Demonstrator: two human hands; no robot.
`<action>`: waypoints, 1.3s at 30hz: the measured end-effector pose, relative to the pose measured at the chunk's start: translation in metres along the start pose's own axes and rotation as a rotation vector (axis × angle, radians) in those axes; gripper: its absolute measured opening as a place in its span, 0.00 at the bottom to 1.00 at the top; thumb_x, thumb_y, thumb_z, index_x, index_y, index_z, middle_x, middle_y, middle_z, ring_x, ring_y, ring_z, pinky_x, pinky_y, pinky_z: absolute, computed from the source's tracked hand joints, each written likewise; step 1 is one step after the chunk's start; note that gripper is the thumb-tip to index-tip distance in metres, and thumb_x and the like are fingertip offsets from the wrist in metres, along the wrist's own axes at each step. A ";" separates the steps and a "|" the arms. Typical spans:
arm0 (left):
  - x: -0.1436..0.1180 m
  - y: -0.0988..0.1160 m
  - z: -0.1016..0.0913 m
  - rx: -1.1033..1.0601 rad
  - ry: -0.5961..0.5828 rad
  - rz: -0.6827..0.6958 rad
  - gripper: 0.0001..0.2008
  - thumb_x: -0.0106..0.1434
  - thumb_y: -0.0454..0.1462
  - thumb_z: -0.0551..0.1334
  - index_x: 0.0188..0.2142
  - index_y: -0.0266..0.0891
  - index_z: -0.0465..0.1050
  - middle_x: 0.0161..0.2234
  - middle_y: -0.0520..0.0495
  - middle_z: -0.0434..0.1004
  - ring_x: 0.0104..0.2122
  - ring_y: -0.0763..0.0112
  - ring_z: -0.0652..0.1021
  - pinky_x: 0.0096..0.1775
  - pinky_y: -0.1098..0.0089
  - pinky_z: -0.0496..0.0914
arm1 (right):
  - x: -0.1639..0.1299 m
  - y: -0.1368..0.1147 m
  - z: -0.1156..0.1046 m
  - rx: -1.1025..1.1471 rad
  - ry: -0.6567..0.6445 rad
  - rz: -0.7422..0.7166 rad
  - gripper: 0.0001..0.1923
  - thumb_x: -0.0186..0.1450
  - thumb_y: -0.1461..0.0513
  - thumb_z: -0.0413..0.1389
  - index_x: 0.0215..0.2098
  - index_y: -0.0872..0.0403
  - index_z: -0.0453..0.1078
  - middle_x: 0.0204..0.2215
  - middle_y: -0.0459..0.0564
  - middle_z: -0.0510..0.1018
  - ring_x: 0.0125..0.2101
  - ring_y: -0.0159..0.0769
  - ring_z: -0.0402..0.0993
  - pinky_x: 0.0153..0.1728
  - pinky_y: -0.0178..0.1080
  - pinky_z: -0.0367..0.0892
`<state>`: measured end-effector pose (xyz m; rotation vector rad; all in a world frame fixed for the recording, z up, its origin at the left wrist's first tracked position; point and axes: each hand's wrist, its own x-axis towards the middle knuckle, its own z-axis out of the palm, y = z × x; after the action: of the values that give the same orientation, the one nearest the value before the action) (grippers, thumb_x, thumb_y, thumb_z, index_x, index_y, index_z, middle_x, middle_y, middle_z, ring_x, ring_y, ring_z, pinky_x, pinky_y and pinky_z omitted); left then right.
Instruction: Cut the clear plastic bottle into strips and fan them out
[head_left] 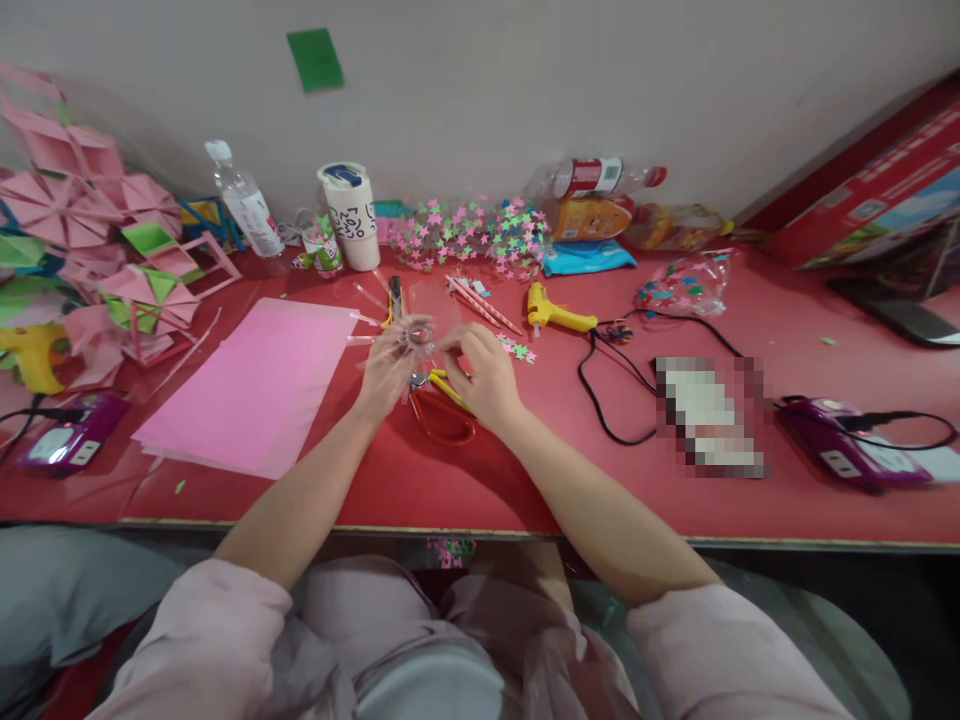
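Observation:
Both hands are over the red table, around a clear plastic piece [420, 335] with a round ring at its middle. Thin clear strips spread from it to the left. My left hand [386, 365] is closed on its left side. My right hand [484, 375] has thumb and fingers pinched together at the right side; whether it grips the plastic or something tiny is hard to see. Just below the hands lie scissors with red-orange handles [444, 418] and a yellow-handled tool [448, 388], partly covered. A yellow and black cutter [395, 295] lies behind my left hand.
Pink sheets [255, 385] lie left; pink paper models [82, 210] are piled beyond. A yellow glue gun [559, 310] trails a black cord on the right. Star confetti [472, 235], a cup [351, 215] and bottles line the wall. Purple power boxes [847, 440] sit at both sides.

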<state>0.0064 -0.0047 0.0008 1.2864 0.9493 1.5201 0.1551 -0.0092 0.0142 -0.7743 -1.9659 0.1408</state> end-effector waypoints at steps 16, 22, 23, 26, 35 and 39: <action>0.000 -0.005 0.004 0.016 0.033 -0.200 0.19 0.44 0.41 0.70 0.36 0.38 0.71 0.22 0.57 0.70 0.20 0.80 0.70 0.24 0.76 0.66 | 0.006 -0.010 -0.012 -0.157 0.097 0.033 0.04 0.62 0.63 0.56 0.36 0.50 0.71 0.37 0.50 0.74 0.41 0.42 0.70 0.45 0.48 0.64; -0.002 -0.008 0.003 0.038 0.023 -0.253 0.22 0.45 0.41 0.69 0.39 0.37 0.70 0.20 0.58 0.71 0.17 0.79 0.70 0.22 0.76 0.66 | 0.003 0.000 -0.006 -0.244 -0.037 0.090 0.05 0.64 0.61 0.56 0.35 0.52 0.74 0.34 0.50 0.74 0.39 0.42 0.67 0.44 0.47 0.62; -0.002 -0.009 0.003 0.045 0.025 -0.265 0.22 0.45 0.42 0.69 0.40 0.37 0.70 0.20 0.58 0.71 0.17 0.79 0.70 0.22 0.75 0.66 | 0.003 0.000 -0.006 -0.257 -0.048 0.082 0.05 0.64 0.61 0.56 0.35 0.52 0.75 0.34 0.51 0.74 0.39 0.42 0.67 0.44 0.48 0.62; -0.002 -0.010 0.002 0.049 0.034 -0.289 0.24 0.45 0.42 0.70 0.41 0.37 0.70 0.23 0.56 0.73 0.17 0.80 0.71 0.23 0.75 0.67 | 0.003 -0.001 -0.007 -0.287 -0.073 0.044 0.06 0.64 0.62 0.56 0.36 0.51 0.75 0.35 0.51 0.74 0.41 0.43 0.65 0.45 0.49 0.60; 0.000 -0.016 0.000 0.058 0.078 -0.302 0.24 0.46 0.41 0.70 0.43 0.36 0.74 0.23 0.56 0.74 0.20 0.79 0.72 0.24 0.76 0.68 | 0.002 -0.004 -0.007 -0.333 -0.157 -0.045 0.08 0.65 0.62 0.54 0.38 0.50 0.75 0.36 0.52 0.75 0.41 0.45 0.63 0.48 0.53 0.58; -0.002 -0.016 0.002 0.044 0.025 -0.261 0.21 0.46 0.40 0.70 0.41 0.36 0.76 0.25 0.54 0.76 0.22 0.77 0.73 0.27 0.74 0.70 | -0.001 -0.003 -0.002 -0.333 -0.133 -0.030 0.08 0.67 0.62 0.52 0.35 0.50 0.74 0.35 0.51 0.77 0.39 0.43 0.64 0.50 0.53 0.59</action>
<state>0.0105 -0.0016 -0.0144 1.1270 1.1250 1.3217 0.1554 -0.0118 0.0156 -0.9693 -2.1564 -0.1608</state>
